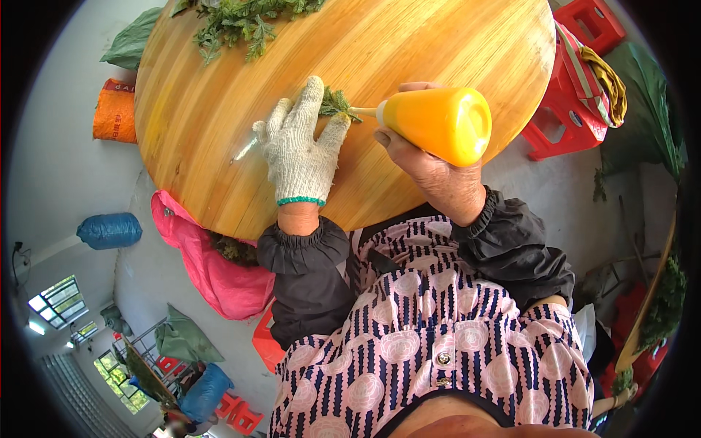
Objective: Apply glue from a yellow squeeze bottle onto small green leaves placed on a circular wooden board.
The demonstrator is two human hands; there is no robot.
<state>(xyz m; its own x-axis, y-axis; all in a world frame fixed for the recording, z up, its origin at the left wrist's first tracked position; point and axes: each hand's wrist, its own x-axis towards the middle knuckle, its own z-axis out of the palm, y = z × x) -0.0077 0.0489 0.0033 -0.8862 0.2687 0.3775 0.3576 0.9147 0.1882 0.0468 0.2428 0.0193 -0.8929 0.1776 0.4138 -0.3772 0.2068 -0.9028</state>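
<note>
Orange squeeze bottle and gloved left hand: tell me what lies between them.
In the head view, a green leafy sprig lies between the orange squeeze bottle and the gloved left hand, at the nozzle.

**Single Head-Worn Fisheye View, Looking Steeply Down**

The scene is being viewed from one camera worn on the person's head, aimed almost straight down along the patterned shirt [431, 343] filling the lower centre of the frame. The round wooden table [219, 124] is being seen from close above in the upper half, its edge being bent by the lens. The floor [66, 175] is being pushed outward to the left rim, and distant windows [55, 299] are being squeezed into the lower left. No second view is being provided.
</note>
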